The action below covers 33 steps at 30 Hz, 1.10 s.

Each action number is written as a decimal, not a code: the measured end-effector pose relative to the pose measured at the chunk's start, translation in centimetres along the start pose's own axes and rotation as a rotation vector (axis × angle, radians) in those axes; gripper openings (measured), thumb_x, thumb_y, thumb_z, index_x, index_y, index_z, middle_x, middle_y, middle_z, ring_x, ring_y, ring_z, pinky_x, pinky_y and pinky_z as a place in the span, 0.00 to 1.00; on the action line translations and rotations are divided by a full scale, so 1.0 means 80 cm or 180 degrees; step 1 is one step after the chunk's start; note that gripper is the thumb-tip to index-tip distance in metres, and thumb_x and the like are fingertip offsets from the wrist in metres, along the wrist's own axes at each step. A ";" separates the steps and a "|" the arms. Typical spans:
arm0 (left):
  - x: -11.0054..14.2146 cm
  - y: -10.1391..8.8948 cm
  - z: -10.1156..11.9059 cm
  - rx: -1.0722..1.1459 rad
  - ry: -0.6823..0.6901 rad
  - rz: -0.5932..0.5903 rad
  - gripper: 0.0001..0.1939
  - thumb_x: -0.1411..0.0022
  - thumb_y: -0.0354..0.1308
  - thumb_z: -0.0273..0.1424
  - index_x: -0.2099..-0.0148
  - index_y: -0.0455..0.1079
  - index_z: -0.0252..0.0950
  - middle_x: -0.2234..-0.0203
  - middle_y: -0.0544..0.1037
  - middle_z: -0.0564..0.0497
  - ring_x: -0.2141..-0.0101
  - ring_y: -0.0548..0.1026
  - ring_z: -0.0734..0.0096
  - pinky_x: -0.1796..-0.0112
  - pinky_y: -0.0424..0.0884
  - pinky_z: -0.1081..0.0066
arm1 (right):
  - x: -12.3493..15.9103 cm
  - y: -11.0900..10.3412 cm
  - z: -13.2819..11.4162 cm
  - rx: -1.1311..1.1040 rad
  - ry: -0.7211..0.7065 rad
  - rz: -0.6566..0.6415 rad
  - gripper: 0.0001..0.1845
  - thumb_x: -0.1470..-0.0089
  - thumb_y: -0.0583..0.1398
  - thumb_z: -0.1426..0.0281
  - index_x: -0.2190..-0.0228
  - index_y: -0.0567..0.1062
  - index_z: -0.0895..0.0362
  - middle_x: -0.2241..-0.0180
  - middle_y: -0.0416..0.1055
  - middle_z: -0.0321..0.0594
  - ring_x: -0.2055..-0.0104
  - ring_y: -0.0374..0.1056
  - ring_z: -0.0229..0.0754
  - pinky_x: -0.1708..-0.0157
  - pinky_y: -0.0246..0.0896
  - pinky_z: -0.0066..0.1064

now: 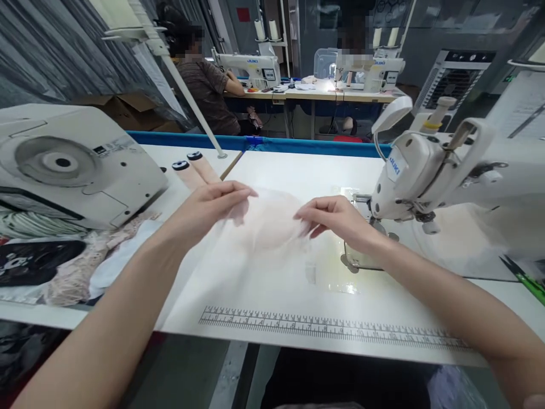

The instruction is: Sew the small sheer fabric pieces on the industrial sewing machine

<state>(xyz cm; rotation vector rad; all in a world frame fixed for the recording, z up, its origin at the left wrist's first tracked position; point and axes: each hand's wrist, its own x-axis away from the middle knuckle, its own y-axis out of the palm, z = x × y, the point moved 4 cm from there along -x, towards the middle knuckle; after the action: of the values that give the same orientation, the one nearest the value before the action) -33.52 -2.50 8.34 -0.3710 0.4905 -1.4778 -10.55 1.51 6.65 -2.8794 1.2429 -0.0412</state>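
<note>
Thread cones (191, 169) sit just beyond your left hand (225, 200), whose thumb and fingertips are pinched together on sheer pale fabric (270, 227). Fabric hangs between both hands above the white table (264, 284); blurred, so can't tell its long axis. Your right hand (332, 215) pinches its right side, fingertips closed, and is nearer the sewing machine (400, 182), which stands right of the fabric.
</note>
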 end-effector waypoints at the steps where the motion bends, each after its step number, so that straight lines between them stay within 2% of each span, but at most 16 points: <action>1: -0.017 -0.002 -0.001 -0.0094 -0.0030 0.0004 0.16 0.39 0.56 0.45 0.60 0.74 0.37 0.74 0.76 0.51 0.73 0.74 0.71 0.72 0.73 0.70 | -0.013 -0.001 0.004 0.0087 -0.0130 0.0161 0.09 0.46 0.61 0.64 0.70 0.78 0.57 0.74 0.75 0.37 0.69 0.73 0.35 0.69 0.68 0.26; 4: -0.065 0.010 -0.015 -0.0560 -0.0166 -0.0367 0.18 0.40 0.54 0.45 0.60 0.75 0.36 0.70 0.77 0.48 0.71 0.74 0.70 0.69 0.74 0.69 | -0.046 -0.011 0.028 0.0637 -0.0142 0.0645 0.10 0.44 0.58 0.65 0.67 0.76 0.57 0.74 0.73 0.35 0.69 0.72 0.34 0.71 0.67 0.23; 6: -0.088 0.022 -0.028 -0.0718 -0.0137 -0.0396 0.19 0.42 0.55 0.46 0.60 0.76 0.37 0.69 0.78 0.48 0.70 0.74 0.69 0.70 0.72 0.70 | -0.060 -0.018 0.046 0.0834 -0.0025 0.0739 0.10 0.43 0.56 0.67 0.64 0.74 0.58 0.76 0.73 0.36 0.71 0.72 0.35 0.74 0.65 0.24; 8: -0.100 0.034 -0.041 -0.0915 -0.0074 -0.0296 0.19 0.41 0.54 0.44 0.57 0.75 0.37 0.70 0.79 0.48 0.70 0.74 0.68 0.69 0.71 0.69 | -0.066 -0.024 0.059 0.1050 0.0039 0.0788 0.12 0.43 0.54 0.68 0.59 0.71 0.59 0.76 0.73 0.36 0.75 0.72 0.36 0.77 0.63 0.25; 11: -0.101 0.046 -0.055 -0.1349 0.0023 0.0058 0.18 0.40 0.54 0.42 0.54 0.74 0.39 0.70 0.79 0.49 0.67 0.75 0.64 0.66 0.69 0.67 | -0.066 -0.027 0.065 0.1512 0.0024 0.0811 0.15 0.44 0.53 0.70 0.54 0.68 0.57 0.78 0.72 0.32 0.80 0.68 0.35 0.77 0.61 0.26; 15: -0.085 0.049 -0.061 -0.2024 0.0160 0.0586 0.17 0.37 0.51 0.39 0.49 0.71 0.42 0.63 0.79 0.48 0.61 0.75 0.57 0.63 0.66 0.63 | -0.064 -0.021 0.060 0.2291 -0.0041 0.0705 0.19 0.45 0.53 0.73 0.51 0.67 0.56 0.81 0.70 0.29 0.80 0.66 0.37 0.73 0.59 0.28; 21: -0.053 0.040 -0.046 -0.2614 0.0506 0.0768 0.19 0.33 0.43 0.35 0.50 0.72 0.38 0.53 0.76 0.40 0.52 0.73 0.47 0.60 0.66 0.58 | -0.052 -0.021 0.051 0.3157 -0.0069 0.0680 0.23 0.45 0.53 0.74 0.47 0.67 0.58 0.75 0.74 0.37 0.71 0.68 0.43 0.71 0.53 0.30; 24: -0.025 0.036 -0.033 -0.2532 0.0989 0.0996 0.21 0.31 0.42 0.40 0.44 0.68 0.39 0.49 0.74 0.43 0.50 0.73 0.51 0.56 0.68 0.58 | -0.026 -0.026 0.048 0.3331 -0.0073 0.0679 0.24 0.44 0.53 0.74 0.46 0.68 0.55 0.70 0.75 0.37 0.68 0.68 0.42 0.72 0.52 0.30; 26: -0.006 0.047 -0.033 -0.2497 0.1380 0.0501 0.26 0.32 0.45 0.44 0.36 0.59 0.42 0.41 0.67 0.46 0.45 0.69 0.52 0.50 0.68 0.58 | -0.003 -0.025 0.045 0.3485 -0.0225 0.0534 0.23 0.43 0.54 0.74 0.46 0.69 0.51 0.66 0.75 0.36 0.68 0.68 0.39 0.73 0.51 0.29; 28: 0.011 0.059 -0.041 -0.2686 0.1478 -0.0038 0.30 0.32 0.45 0.45 0.32 0.50 0.44 0.35 0.59 0.46 0.41 0.65 0.51 0.46 0.66 0.55 | 0.022 -0.018 0.042 0.3903 -0.0557 0.0260 0.23 0.41 0.52 0.75 0.47 0.70 0.50 0.60 0.74 0.38 0.69 0.68 0.36 0.76 0.49 0.28; 30: 0.025 0.063 -0.047 -0.2810 0.1507 -0.0130 0.33 0.31 0.44 0.45 0.30 0.42 0.44 0.33 0.53 0.43 0.38 0.61 0.48 0.43 0.63 0.50 | 0.047 -0.013 0.040 0.4310 -0.0774 0.0113 0.21 0.40 0.51 0.76 0.48 0.72 0.51 0.57 0.72 0.40 0.71 0.67 0.34 0.80 0.46 0.28; 33: 0.038 0.059 -0.051 -0.2810 0.1481 0.0062 0.36 0.32 0.45 0.44 0.29 0.34 0.42 0.33 0.50 0.41 0.38 0.59 0.42 0.42 0.60 0.42 | 0.085 -0.017 0.040 0.4445 -0.0909 0.0158 0.18 0.40 0.53 0.76 0.52 0.74 0.53 0.54 0.72 0.42 0.68 0.69 0.35 0.80 0.48 0.27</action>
<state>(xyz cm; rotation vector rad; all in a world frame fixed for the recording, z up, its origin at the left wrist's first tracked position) -31.61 -4.97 2.15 -0.7042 1.5260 -1.2566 -4.81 -2.53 3.66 -1.5621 0.7109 -0.3270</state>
